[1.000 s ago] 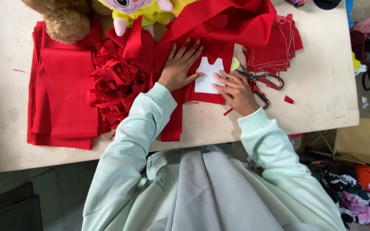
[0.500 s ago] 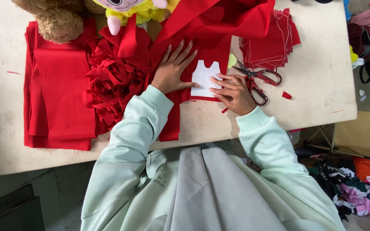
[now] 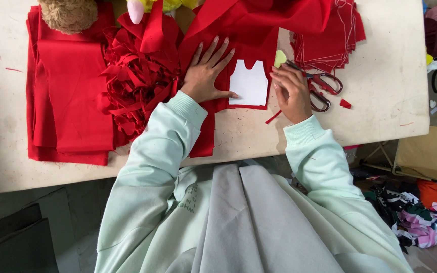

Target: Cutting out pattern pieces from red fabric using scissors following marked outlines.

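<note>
My left hand [image 3: 206,76] is lying flat with the fingers spread, pressing down on the red cloth [image 3: 238,45] right beside the white paper pattern [image 3: 249,83] — it is grasping nothing, just pinning the layers. My right hand [image 3: 292,91] is curling at the pattern's right edge, the fingertips pinched on what looks like a small yellow-green piece of chalk [image 3: 279,57], though I cannot tell the grip for sure. Half a second ago this hand was sitting lower, near the bottom right corner of the pattern; now it is reaching up toward the top corner, so I judge I am working my way around the outline. The pattern itself is lying in the same place on the cloth, near the table's [image 3: 390,101] front edge. The red-handled scissors [image 3: 322,86] are resting untouched just beside my right hand, below a stack of cut red pieces [image 3: 330,40] — and a heap of red scraps [image 3: 137,76] is sitting to my left.
</note>
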